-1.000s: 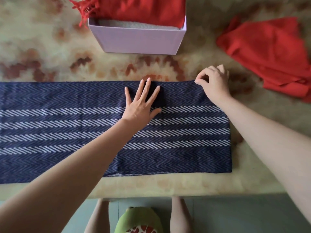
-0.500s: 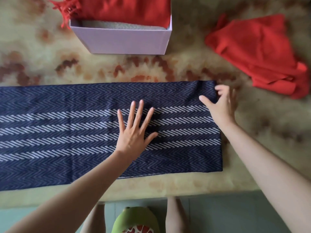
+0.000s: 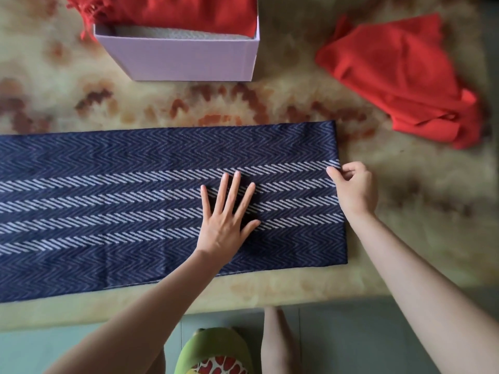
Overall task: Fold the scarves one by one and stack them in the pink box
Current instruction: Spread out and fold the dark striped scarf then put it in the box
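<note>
1 red scarf point(image 3: 399, 74) near pink box point(image 3: 183, 60); left hand point(image 3: 226, 225) spread on navy scarf point(image 3: 108, 184), right hand point(image 3: 353, 187) pinches edge.

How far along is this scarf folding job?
Done: a fringed red scarf already lies in the pink box, over something pale. In hand: the navy scarf is spread out, the left hand pressing it flat and the right hand pinching its right edge. Left: finishing that fold, then the crumpled red scarf.
</note>
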The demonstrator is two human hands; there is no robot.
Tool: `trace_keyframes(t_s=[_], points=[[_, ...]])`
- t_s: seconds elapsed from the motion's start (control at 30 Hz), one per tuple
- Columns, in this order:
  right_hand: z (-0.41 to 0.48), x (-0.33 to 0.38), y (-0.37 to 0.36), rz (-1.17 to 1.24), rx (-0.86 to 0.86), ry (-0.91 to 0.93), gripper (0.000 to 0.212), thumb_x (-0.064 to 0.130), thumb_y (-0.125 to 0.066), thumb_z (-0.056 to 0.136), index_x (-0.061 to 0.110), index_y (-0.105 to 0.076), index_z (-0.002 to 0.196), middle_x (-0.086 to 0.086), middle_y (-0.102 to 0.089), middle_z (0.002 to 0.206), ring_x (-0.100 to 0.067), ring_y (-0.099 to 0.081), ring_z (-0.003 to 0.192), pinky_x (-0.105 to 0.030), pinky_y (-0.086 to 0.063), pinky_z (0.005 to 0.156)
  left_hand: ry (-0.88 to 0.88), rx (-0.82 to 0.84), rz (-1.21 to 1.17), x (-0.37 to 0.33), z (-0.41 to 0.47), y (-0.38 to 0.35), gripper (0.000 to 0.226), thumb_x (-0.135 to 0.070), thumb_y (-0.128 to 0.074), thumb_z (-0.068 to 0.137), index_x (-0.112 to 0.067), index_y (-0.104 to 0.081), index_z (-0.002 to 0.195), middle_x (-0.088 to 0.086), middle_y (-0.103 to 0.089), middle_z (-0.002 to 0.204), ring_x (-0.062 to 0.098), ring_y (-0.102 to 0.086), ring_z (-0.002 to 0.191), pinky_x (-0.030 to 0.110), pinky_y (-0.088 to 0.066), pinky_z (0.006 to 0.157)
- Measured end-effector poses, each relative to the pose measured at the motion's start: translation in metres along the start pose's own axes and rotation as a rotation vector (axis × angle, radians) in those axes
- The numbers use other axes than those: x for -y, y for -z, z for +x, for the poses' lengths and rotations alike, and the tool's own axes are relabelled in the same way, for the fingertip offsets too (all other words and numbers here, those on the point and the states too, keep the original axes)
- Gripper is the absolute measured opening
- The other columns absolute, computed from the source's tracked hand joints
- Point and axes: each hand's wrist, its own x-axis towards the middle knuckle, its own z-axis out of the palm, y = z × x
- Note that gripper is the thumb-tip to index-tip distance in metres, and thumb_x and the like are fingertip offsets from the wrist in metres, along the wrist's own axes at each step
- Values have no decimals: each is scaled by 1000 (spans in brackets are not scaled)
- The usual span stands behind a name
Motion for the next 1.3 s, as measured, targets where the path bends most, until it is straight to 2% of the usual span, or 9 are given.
trace_keyframes(t_s=[0.13, 0.37, 0.5, 0.6, 0.73, 0.8, 0.87, 0.93, 1.3], points=[[-39, -21, 11, -95, 114, 19, 45, 58, -68, 73, 17, -54, 88, -2, -66, 86, -25, -61, 81, -36, -49, 68, -56, 5, 7, -3, -29, -8, 70, -57, -27, 94, -18, -16, 151, 13, -10, 158, 30, -10, 146, 61, -14, 113], [-102, -83, 32, -112, 204, -16, 38, 35, -79, 73, 11, -51, 60, -1, -54, 52, -27, -51, 53, -39, -40, 53, -118, 28, 42, -7, -50, -14, 68, -55, -28, 94, -18, -18, 151, 13, -12, 158, 29, -13, 145, 63, -16, 111], [-104, -88, 39, -221, 124, -7, 29, 34, -76, 77, 10, -61, 72, -8, -66, 67, -35, -58, 66, -37, -42, 56, -253, 47, 47, -19, -54, -16, 66, -52, -29, 95, -18, -18, 151, 11, -13, 158, 26, -14, 146, 58, -20, 112], [-106, -88, 44, -161, 147, -65, 28, 37, -76, 76, 17, -57, 81, 4, -60, 68, -27, -59, 71, -34, -43, 59, -232, 23, -13, -29, -46, -11, 62, -45, -32, 95, -17, -24, 150, 12, -17, 157, 26, -16, 145, 56, -20, 113], [-109, -96, 50, -156, 235, -103, 22, 33, -78, 74, 22, -59, 74, 9, -61, 66, -22, -61, 69, -31, -43, 59, -314, -11, -41, -30, -31, -6, 60, -39, -36, 92, -12, -32, 146, 13, -25, 154, 27, -23, 142, 51, -22, 112], [-113, -102, 50, -78, 246, -139, 20, 29, -77, 75, 21, -59, 70, 7, -62, 65, -22, -62, 68, -31, -42, 58, -332, -46, -114, -26, -36, -2, 56, -39, -41, 88, -13, -42, 137, 11, -42, 141, 28, -40, 129, 45, -30, 107], [-113, -107, 50, 13, 252, -214, 18, 26, -77, 76, 19, -61, 72, 7, -62, 65, -22, -62, 68, -30, -41, 59, -358, -77, -154, -18, -50, 1, 40, -42, -45, 85, -19, -49, 117, 4, -56, 114, 25, -54, 101, 36, -38, 90], [-109, -110, 50, 26, 290, -243, 17, 26, -77, 76, 19, -61, 73, 9, -61, 65, -20, -61, 68, -28, -39, 60, -358, -61, -173, -4, -68, -2, 28, -46, -44, 86, -23, -49, 100, -2, -58, 92, 20, -55, 81, 29, -37, 75], [-100, -111, 50, 22, 342, -265, 20, 24, -77, 75, 23, -59, 66, 7, -63, 64, -22, -62, 67, -30, -42, 62, -361, -101, -304, 28, -83, -3, 24, -32, -51, 92, -14, -67, 88, -1, -61, 80, 18, -60, 69, 28, -53, 57]])
